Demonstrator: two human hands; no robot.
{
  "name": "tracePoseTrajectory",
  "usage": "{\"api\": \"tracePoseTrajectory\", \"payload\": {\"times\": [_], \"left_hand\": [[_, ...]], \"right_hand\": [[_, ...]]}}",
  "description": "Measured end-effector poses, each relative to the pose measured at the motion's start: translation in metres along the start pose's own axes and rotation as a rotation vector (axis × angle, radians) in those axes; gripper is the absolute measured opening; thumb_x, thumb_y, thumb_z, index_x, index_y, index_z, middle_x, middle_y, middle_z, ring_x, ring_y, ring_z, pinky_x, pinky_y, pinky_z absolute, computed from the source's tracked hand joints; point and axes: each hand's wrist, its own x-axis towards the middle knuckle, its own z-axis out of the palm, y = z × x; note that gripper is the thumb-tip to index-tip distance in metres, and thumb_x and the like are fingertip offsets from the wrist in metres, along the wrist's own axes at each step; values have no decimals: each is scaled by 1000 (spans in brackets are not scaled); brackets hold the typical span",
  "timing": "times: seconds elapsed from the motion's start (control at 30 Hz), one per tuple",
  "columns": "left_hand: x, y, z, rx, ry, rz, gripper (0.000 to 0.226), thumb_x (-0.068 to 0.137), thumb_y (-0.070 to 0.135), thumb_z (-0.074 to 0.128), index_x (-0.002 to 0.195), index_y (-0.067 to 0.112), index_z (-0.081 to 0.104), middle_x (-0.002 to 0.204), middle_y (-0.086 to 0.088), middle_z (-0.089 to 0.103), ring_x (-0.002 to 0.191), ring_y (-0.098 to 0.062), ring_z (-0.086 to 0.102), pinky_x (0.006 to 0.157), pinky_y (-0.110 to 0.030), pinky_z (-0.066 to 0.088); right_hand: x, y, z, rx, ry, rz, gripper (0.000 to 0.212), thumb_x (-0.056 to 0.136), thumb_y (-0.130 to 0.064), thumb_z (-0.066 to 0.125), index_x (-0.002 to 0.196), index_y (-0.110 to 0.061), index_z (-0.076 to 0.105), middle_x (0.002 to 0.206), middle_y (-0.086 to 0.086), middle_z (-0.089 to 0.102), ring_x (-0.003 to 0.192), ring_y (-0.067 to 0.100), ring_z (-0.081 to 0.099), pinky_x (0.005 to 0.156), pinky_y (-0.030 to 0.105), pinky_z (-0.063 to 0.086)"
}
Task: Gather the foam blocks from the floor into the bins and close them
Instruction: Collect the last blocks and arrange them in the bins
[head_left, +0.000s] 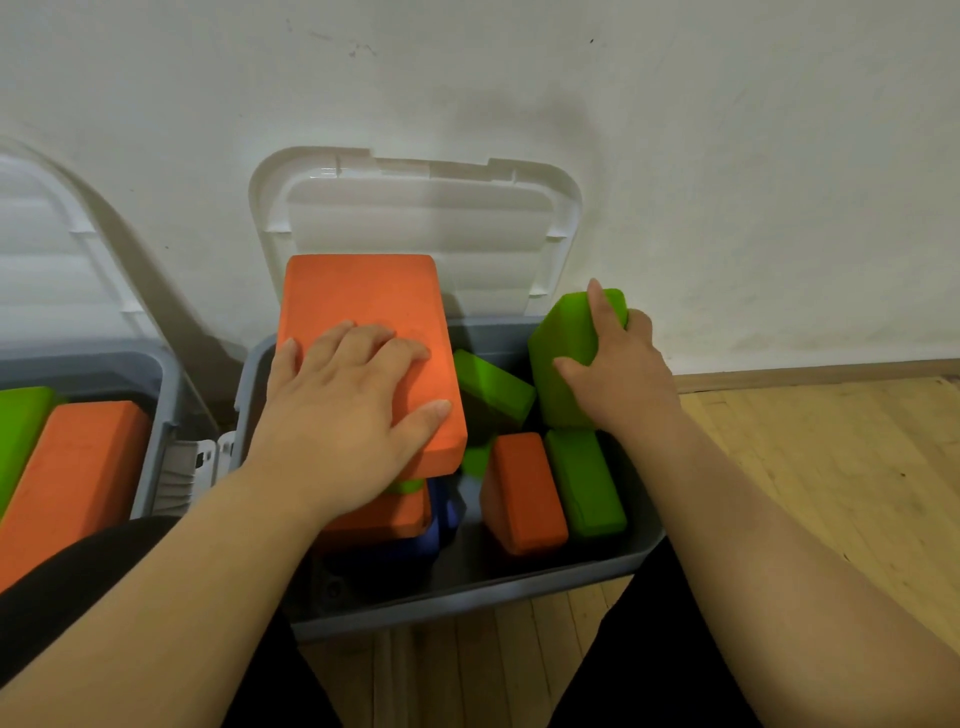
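Looking down from the head camera, we have both hands at the grey bin (467, 597), which sits on the wooden floor (805, 467) against the wall, its white lid (415, 218) standing open behind it. Our left hand (343, 400) lies flat on the large orange block (363, 306), fingers spread and nearly straight, pressing rather than gripping. That block rides high on the bin's left side, stacked on a lower orange block (384, 512) and a blue block (410, 535), with its far end above the rim. Our right hand (618, 364) grips the upright green block (566, 338) at the far right corner, thumb across its front face and the other fingers wrapped behind.

We judge the step to be settling these two into place. To do it well, we should push the orange one down level and lay the green one flat in the gap, beside the tilted green block (493, 384), so nothing stands above the rim when the lid comes over.

The foam looks matt and faintly grainy, with rounded edges and bright colour; it likely gives a little under pressure. A second bin (156, 384) to the left, also open, holds more blocks
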Motion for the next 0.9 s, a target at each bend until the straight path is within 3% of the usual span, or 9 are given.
{"api": "tracePoseTrajectory", "payload": {"times": [0.23, 0.43, 0.5, 0.6, 0.7, 0.8, 0.9], "left_hand": [[-1, -1, -2, -12, -7, 0, 77, 81, 83, 16, 146, 47, 36, 159, 9, 34, 153, -23, 22, 123, -58, 13], [0, -2, -3, -31, -7, 2, 77, 80, 84, 17, 145, 48, 37, 158, 10, 34, 153, -23, 21, 123, -58, 13], [0, -4, -4, -45, -8, -2, 77, 79, 85, 17, 144, 49, 37, 158, 11, 34, 153, -22, 21, 123, -58, 14], [-1, -6, -6, -57, -10, -6, 77, 79, 84, 18, 144, 49, 37, 158, 12, 33, 153, -21, 20, 124, -57, 13], [0, -9, -7, -74, -4, -2, 76, 79, 84, 20, 143, 49, 39, 157, 11, 35, 153, -21, 22, 123, -58, 15], [0, -9, -7, -72, -6, -7, 76, 79, 84, 20, 144, 49, 39, 158, 11, 35, 153, -21, 22, 124, -57, 14], [0, -7, -7, -70, 8, 5, 75, 81, 83, 21, 144, 47, 42, 157, 9, 37, 152, -23, 25, 123, -58, 16]], "right_hand": [[47, -22, -1, -75, -182, 19, 89, 93, -48, 56, 160, -50, -2, 157, 13, 23, 127, 46, 50, 104, 49, 45], [74, -31, 10, -168, -234, 28, 84, 95, -57, 48, 162, -42, 0, 165, 14, 13, 138, 48, 38, 110, 54, 37], [73, -30, 12, -193, -125, 3, 75, 95, -54, 48, 162, -36, 19, 167, 11, 11, 142, 44, 30, 112, 55, 35], [65, -21, 21, -103, 164, -243, 43, 90, -32, 56, 128, -15, 66, 140, 14, 52, 124, 43, 47, 100, 52, 46], [59, -9, 32, -101, 232, -335, 29, 91, -22, 56, 104, -4, 74, 109, 14, 67, 105, 42, 58, 89, 49, 52], [54, 3, 35, -68, 231, -276, 45, 96, -29, 50, 125, -1, 69, 131, 20, 64, 123, 42, 56, 107, 47, 44], [46, 18, 39, -145, 69, -246, 63, 104, -40, 46, 157, -7, 37, 165, 15, 31, 154, 31, 24, 127, 38, 14]]}}
